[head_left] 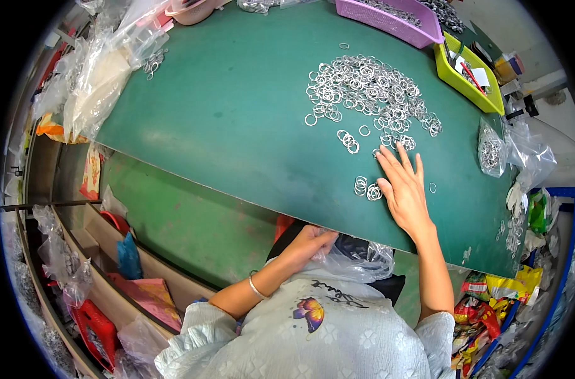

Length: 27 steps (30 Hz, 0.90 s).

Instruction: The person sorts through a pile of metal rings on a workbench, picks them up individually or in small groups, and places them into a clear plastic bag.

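Note:
My right hand (403, 192) lies on the green tabletop with its fingers stretched out and apart. Its fingertips touch metal rings (393, 140) at the near edge of a big pile of silvery rings (363, 82). Beside the thumb are two small clusters of rings, one being a row of overlapping rings (360, 186). Another short row (348, 141) sits farther left. Below the table's front edge, my left hand (307, 247) is closed on the rim of a clear plastic bag (354, 259) in my lap. What the bag contains is hard to make out.
A purple basket (395, 22) of metal parts and a lime-green basket (469, 79) with tools stand at the back right. A clear bag of rings (491, 151) lies at the right edge. Plastic bags (101, 76) cover the left corner. Shelving (91, 227) stands at lower left.

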Tool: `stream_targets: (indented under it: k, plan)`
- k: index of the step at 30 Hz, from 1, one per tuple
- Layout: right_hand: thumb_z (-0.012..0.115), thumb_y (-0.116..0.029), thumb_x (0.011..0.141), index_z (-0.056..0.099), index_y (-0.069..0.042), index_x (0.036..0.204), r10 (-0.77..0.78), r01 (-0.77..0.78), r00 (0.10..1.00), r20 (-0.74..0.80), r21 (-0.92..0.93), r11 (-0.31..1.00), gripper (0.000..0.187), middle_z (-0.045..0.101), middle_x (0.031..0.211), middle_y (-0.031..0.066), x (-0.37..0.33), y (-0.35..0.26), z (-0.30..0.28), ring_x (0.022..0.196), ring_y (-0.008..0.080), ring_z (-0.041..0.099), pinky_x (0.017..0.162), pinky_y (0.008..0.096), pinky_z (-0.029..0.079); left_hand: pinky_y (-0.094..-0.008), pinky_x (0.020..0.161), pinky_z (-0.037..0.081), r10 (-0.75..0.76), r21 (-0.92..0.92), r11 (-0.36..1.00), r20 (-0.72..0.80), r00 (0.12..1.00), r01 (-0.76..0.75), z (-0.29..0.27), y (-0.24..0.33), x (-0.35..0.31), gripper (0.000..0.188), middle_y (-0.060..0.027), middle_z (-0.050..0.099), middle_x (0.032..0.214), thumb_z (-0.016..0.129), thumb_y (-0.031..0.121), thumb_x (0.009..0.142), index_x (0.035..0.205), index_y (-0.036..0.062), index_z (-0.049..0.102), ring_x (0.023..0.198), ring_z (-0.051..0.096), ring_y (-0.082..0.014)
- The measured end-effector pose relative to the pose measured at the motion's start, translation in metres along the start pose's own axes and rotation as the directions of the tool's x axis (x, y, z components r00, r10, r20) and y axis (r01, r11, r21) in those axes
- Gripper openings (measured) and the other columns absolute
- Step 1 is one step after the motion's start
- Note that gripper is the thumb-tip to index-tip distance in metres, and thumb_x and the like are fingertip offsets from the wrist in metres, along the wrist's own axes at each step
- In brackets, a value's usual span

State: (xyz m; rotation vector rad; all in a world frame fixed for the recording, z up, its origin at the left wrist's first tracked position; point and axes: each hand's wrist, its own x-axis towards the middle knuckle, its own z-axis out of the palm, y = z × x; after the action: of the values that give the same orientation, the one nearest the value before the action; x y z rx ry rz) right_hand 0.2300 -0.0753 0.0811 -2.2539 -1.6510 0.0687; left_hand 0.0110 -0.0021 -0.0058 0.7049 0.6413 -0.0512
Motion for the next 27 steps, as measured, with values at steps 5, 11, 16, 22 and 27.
stream_targets:
  k: [5,11,16,22,27]
  plan:
    - [0.061,-0.026,0.087,0.053,-0.006,0.13,0.069,-0.045,0.985,0.155,-0.153,0.987,0.047,0.047,0.139,0.0066,-0.029,-0.001,-0.019,0.138,0.0291,0.031,0.112,0.0593,0.014,-0.0214,0.046,0.025,0.008,-0.011,1.0,-0.005,1.0,-0.008,0.0,-0.002,-0.001,0.017,0.0058,0.043,0.064,0.059,0.018,0.094,0.079,0.0094,0.055,0.054,0.037,-0.0045]
    - [0.065,-0.024,0.083,0.056,-0.005,0.126,0.08,-0.054,0.969,0.234,-0.114,0.992,0.048,0.048,0.139,0.0074,-0.071,-0.009,-0.035,0.136,0.0289,0.034,0.112,0.058,0.017,-0.0223,0.049,0.028,0.031,-0.043,0.999,-0.001,1.0,-0.031,0.001,-0.002,0.0,0.02,0.0052,0.043,0.063,0.059,0.018,0.094,0.077,0.0093,0.055,0.055,0.036,-0.0052]
    - [0.067,-0.022,0.081,0.059,-0.004,0.121,0.083,-0.088,0.993,0.079,0.057,0.994,0.045,0.05,0.136,0.0095,-0.078,-0.012,-0.033,0.135,0.0301,0.037,0.111,0.0557,0.022,-0.0228,0.049,0.029,0.061,-0.025,0.998,-0.02,0.998,-0.062,0.007,0.0,0.0,0.02,0.004,0.044,0.063,0.059,0.016,0.094,0.076,0.0087,0.054,0.055,0.037,-0.0067]
    - [0.066,-0.014,0.081,0.06,-0.002,0.118,0.092,-0.092,0.996,0.018,0.044,0.995,0.039,0.052,0.134,0.0101,-0.097,-0.002,-0.028,0.133,0.0322,0.038,0.109,0.0543,0.025,-0.0231,0.05,0.029,0.022,0.039,0.999,-0.062,0.998,-0.02,0.008,0.002,-0.002,0.021,0.0036,0.043,0.063,0.058,0.016,0.094,0.075,0.0088,0.052,0.055,0.037,-0.0073]
    - [0.063,-0.018,0.084,0.06,-0.005,0.119,0.182,-0.183,0.983,-0.015,-0.067,0.981,0.038,0.046,0.138,0.0094,-0.092,-0.004,-0.017,0.136,0.0347,0.031,0.109,0.0578,0.018,-0.0231,0.05,0.03,0.012,0.024,1.0,-0.03,0.999,-0.011,0.004,-0.001,0.001,0.02,0.0041,0.041,0.063,0.058,0.016,0.094,0.076,0.0087,0.052,0.055,0.036,-0.0072]
